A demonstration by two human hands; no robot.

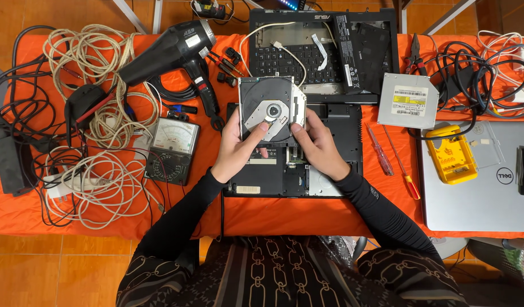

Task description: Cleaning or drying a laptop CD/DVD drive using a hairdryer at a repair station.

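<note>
Head view: I held the disc drive [271, 109] up between both hands, over the opened laptop base [341, 136] on the orange table [285, 213]. My left hand [239, 150] gripped its lower left edge, thumb pressed near the centre hub. My right hand [318, 145] clamped the lower right edge, fingers closed on the metal side. The drive lay just ahead of both palms, equally near each, tray face up. Its long axis seemed to run left-right, though the tilt was hard to judge. A second drive [409, 100] sat well apart to the right.

Bright, even overhead light fell on the orange bench [307, 216]; shadows stayed soft, focus sharp, with wide-angle bowing at edges.
</note>
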